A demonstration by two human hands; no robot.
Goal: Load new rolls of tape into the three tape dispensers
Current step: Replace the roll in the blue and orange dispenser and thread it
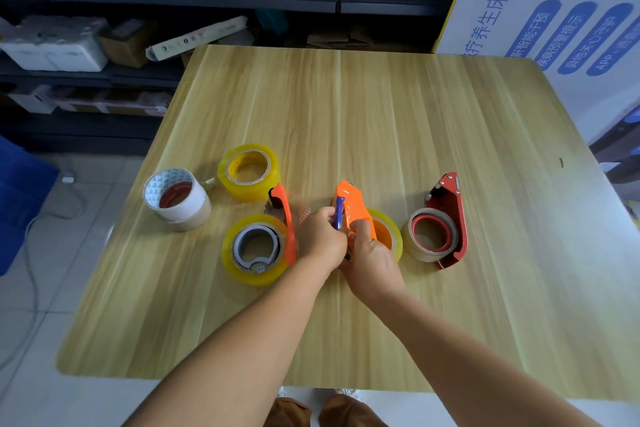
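Head view: we judge the job nearly done. The red dispenser (450,218) on the right already carries a beige roll (429,236), and the left dispenser (285,218) sits in a yellow roll (254,250). Mid-table, our left hand (320,236) pinches the blue lever (338,213) while our right hand (369,253) clasps the middle dispenser (353,208), its roll (389,234) seated (threading appears unfinished). Two spare rolls (176,199) lie at far left.

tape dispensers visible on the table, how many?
3: left orange dispenser on a yellowish roll, middle orange dispenser gripped by both hands, red dispenser on the right.
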